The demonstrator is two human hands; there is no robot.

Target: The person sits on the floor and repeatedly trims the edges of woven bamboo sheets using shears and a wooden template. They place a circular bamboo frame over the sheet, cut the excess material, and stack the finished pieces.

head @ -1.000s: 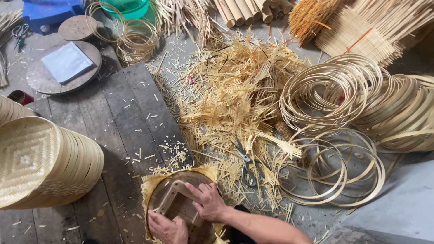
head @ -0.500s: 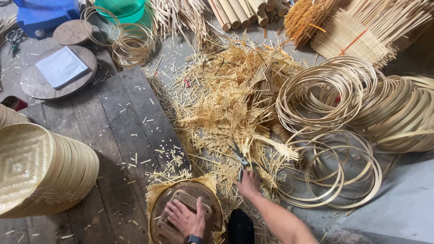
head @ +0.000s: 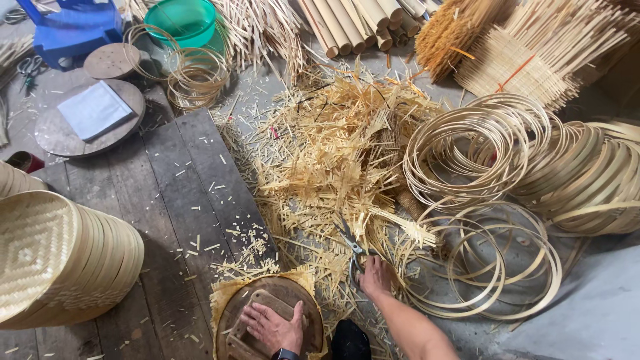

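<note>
My left hand (head: 273, 326) lies flat on a round wooden disc (head: 293, 299) with a small wooden block on it; a woven bamboo mat (head: 227, 293) sticks out from under the disc. My right hand (head: 375, 275) reaches to the right and closes around the handles of a pair of metal scissors (head: 349, 241) lying in the bamboo scraps (head: 333, 153). The scissor blades point away from me.
A stack of woven bamboo trays (head: 60, 260) stands at the left on dark planks (head: 173, 193). Bamboo hoops (head: 480, 153) lie in piles at the right. At the back are bamboo sticks (head: 347, 23), a green bowl (head: 181, 20), a blue stool (head: 70, 27) and round boards (head: 87, 120).
My right hand has left the disc, moved right and taken the scissors by the handles. My left hand has shifted to the middle of the disc.
</note>
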